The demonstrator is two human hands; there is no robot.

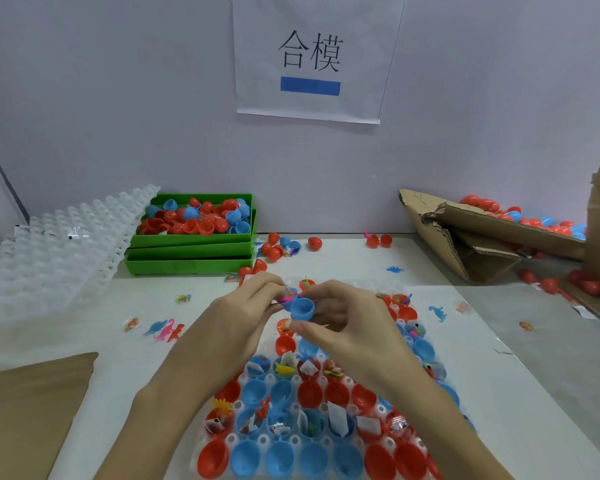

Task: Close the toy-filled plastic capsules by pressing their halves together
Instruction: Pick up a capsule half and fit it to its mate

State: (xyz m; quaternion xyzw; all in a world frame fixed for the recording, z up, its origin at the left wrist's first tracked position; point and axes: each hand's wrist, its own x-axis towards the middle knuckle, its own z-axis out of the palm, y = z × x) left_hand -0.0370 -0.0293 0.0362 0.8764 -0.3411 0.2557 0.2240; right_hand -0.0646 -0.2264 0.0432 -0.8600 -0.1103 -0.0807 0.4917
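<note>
White covering lies over the table [343,261], and we work above the clear tray [312,403], so each open half stays upright with its toy inside. Our left hand [238,317] pinches one half, with a pink toy [285,298] showing. Our right hand [343,317] curls its fingers [312,332] around the blue capsule [302,308], held over the tray. It looks smooth, round, not yet closed.
</note>
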